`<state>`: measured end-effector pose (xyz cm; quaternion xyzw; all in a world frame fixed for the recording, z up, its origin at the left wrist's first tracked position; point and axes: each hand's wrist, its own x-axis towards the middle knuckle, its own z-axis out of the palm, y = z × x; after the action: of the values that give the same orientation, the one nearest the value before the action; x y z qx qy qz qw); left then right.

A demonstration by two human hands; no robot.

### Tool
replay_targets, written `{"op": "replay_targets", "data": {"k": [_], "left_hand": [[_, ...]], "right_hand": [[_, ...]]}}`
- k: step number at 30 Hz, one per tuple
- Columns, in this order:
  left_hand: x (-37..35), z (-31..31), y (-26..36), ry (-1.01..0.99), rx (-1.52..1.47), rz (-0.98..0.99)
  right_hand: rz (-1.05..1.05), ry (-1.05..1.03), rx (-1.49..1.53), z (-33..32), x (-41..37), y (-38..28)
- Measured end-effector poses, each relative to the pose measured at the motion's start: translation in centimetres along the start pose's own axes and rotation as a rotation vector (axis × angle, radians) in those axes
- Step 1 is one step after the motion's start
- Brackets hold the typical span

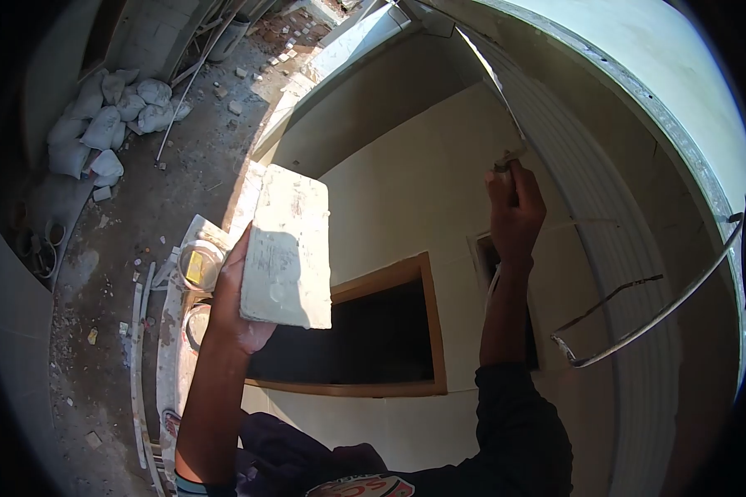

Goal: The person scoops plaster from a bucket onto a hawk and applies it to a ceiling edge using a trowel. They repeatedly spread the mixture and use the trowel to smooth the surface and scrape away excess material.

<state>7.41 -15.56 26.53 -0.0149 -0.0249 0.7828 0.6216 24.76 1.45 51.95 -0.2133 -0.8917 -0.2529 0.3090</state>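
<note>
A pale, plaster-smeared rectangular board (286, 248) rests on my left hand (239, 277), which supports it from beneath and along its left side. Up at the right, my right hand (515, 207) is closed around a small tool (510, 157), at the lower end of a bright, narrow edge on the wall (489, 70). The tool's shape is only partly visible. Below the hands, a wooden frame (429, 323) surrounds a dark opening.
White sacks (104, 128) are piled at the upper left. Round tubs (200, 263) stand on a plank left of my left arm. Long strips (137, 364) lie beside it. A bent metal rod (638, 319) juts in at the right. Rubble (235, 108) litters the floor.
</note>
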Motion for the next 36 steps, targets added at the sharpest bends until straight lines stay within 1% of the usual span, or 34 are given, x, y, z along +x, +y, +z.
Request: {"op": "replay_targets", "data": {"k": [1, 3, 4, 6, 7, 9, 10, 12, 13, 15, 19, 21, 22, 24, 25, 27, 29, 31, 33, 34, 36], "left_hand": [[-0.5, -0.4, 0.0, 0.003, 0.024, 0.043], [-1.3, -2.1, -0.4, 0.007, 0.021, 0.04], [-1.5, -2.9, -0.5, 0.012, 0.017, 0.036], [-2.2, -3.8, -0.6, 0.011, 0.006, 0.021], [-2.8, -4.3, -0.7, 0.009, -0.006, 0.003], [-3.6, -5.0, -0.7, 0.043, 0.022, 0.014], [-4.0, -5.3, -0.8, 0.079, 0.043, 0.023], [-4.6, -5.8, -0.7, 0.107, 0.04, 0.034], [-4.9, -5.9, -0.7, 0.134, 0.034, 0.035], [-4.9, -6.5, -0.8, 0.135, 0.036, 0.032], [-5.0, -6.3, -0.8, 0.155, 0.028, 0.054], [-5.2, -6.6, -0.9, 0.142, 0.058, 0.066], [-5.3, -6.7, -0.8, 0.131, 0.087, 0.075], [-5.3, -7.4, -0.9, 0.134, 0.087, 0.087], [-5.3, -7.5, -1.1, 0.137, 0.078, 0.099], [-5.3, -7.2, -1.2, 0.16, 0.073, 0.107], [-5.9, -7.9, -0.9, 0.182, 0.073, 0.115], [-5.9, -8.3, -0.8, 0.151, 0.086, 0.115], [-5.9, -8.2, -0.8, 0.157, 0.082, 0.122], [-5.8, -8.1, -0.8, 0.162, 0.078, 0.13], [-5.7, -7.6, -1.0, 0.162, 0.061, 0.128]], "right_hand": [[-0.001, 0.004, 0.0, -0.2, 0.5, 0.9], [0.073, 0.076, -0.106, -0.6, 1.3, 2.5], [0.071, 0.079, -0.102, -0.9, 1.6, 3.0], [-0.052, 0.22, -0.169, -1.5, 1.9, 3.7], [-0.051, 0.224, -0.166, -1.9, 1.5, 3.6], [0.054, 0.236, -0.082, -2.8, 0.2, 2.9], [0.053, 0.238, -0.075, -3.0, -0.5, 2.5], [-0.016, 0.306, -0.07, -3.4, -1.6, 2.0], [-0.015, 0.307, -0.07, -3.4, -1.7, 2.1], [0.011, 0.176, 0.02, -3.2, -1.8, 2.8], [0.056, 0.144, 0.106, -0.8, 1.1, 3.9], [0.241, 0.129, 0.304, 0.1, 2.8, 4.0], [0.243, 0.13, 0.308, 0.8, 3.6, 5.1], [0.182, 0.083, 0.217, 2.2, 4.2, 8.3], [0.179, 0.082, 0.223, 3.0, 3.9, 9.4], [0.059, 0.091, 0.002, 4.0, 3.6, 10.6], [0.042, 0.115, -0.037, 4.6, 3.0, 9.7], [0.029, 0.134, -0.076, 4.9, 3.4, 8.4], [0.002, 0.212, -0.166, 4.4, 4.3, 6.9], [0.002, 0.213, -0.166, 3.9, 4.3, 6.1], [-0.033, 0.293, -0.083, 2.5, 3.1, 4.4]]}}
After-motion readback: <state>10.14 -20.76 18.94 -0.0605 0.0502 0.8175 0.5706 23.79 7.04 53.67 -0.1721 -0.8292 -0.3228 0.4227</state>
